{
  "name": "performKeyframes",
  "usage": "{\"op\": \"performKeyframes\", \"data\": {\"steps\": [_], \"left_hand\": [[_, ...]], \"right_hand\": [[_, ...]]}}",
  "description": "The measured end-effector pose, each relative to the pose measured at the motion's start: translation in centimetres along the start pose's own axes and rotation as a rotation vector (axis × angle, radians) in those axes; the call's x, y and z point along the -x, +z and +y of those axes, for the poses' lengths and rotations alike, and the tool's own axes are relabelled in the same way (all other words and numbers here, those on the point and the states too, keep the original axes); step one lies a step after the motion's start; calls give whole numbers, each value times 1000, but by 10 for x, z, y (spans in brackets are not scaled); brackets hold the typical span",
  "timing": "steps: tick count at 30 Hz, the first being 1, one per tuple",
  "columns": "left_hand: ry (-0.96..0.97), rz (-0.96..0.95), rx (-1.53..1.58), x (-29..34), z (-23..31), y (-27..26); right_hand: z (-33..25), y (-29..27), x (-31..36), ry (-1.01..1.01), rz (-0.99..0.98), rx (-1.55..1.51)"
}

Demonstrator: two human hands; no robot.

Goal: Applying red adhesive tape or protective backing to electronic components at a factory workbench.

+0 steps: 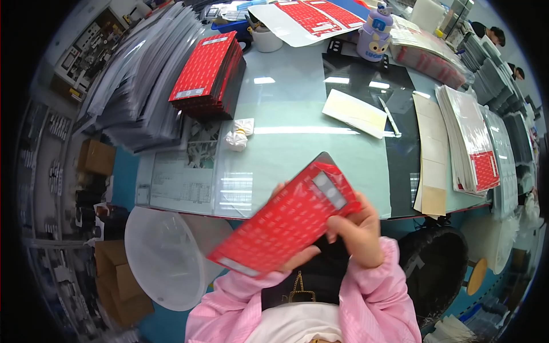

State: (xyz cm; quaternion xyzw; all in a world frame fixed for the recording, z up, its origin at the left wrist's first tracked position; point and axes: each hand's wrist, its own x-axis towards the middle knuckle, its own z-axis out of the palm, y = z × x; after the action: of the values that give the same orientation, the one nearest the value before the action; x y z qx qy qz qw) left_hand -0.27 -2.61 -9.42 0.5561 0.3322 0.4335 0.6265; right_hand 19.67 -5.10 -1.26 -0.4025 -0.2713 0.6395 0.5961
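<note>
Pink sleeves rise from the lower edge, and both hands grip one red packaged card [289, 220], tilted, just in front of the counter [297, 148]. Left hand [297, 260] holds it from beneath, mostly hidden; right hand [357, 228] pinches the upper right corner. It looks thin, light, bendable and glossy, so probably slippery; edges and corners seem the safest hold. Beyond the card lie crumpled tissues [237, 134], then a stack of red cards [209, 74].
</note>
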Motion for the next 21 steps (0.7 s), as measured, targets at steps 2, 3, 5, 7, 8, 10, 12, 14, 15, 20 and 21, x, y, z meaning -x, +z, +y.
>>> {"op": "performKeyframes", "data": {"steps": [2,3,5,7,8,10,12,14,15,20,21], "left_hand": [[-353,140,693,3,-17,-9],[-327,14,472,3,14,-20],[-288,-83,251,7,31,-26],[-201,-339,570,2,32,-21],[-152,-244,346,3,37,-5],[-186,-134,1,2,53,12],[-200,-73,-145,3,51,22],[-163,-31,-169,6,46,27],[-169,-33,-166,7,46,30],[-201,-48,-241,13,46,39],[-203,-52,-240,13,45,40]], "right_hand": [[-29,-17,-5,23,-6,134],[-35,-35,-5,21,-62,165],[-43,-41,-2,63,-171,292],[-37,-44,-2,91,-208,356],[-33,-46,-2,113,-240,413],[-26,-52,1,129,-227,431],[-23,-52,2,145,-209,448],[-21,-49,2,-144,-58,760],[-21,-48,0,-138,-54,760],[-22,-27,-7,-695,-44,1167],[-22,-24,-8,-749,-73,1226]]}}
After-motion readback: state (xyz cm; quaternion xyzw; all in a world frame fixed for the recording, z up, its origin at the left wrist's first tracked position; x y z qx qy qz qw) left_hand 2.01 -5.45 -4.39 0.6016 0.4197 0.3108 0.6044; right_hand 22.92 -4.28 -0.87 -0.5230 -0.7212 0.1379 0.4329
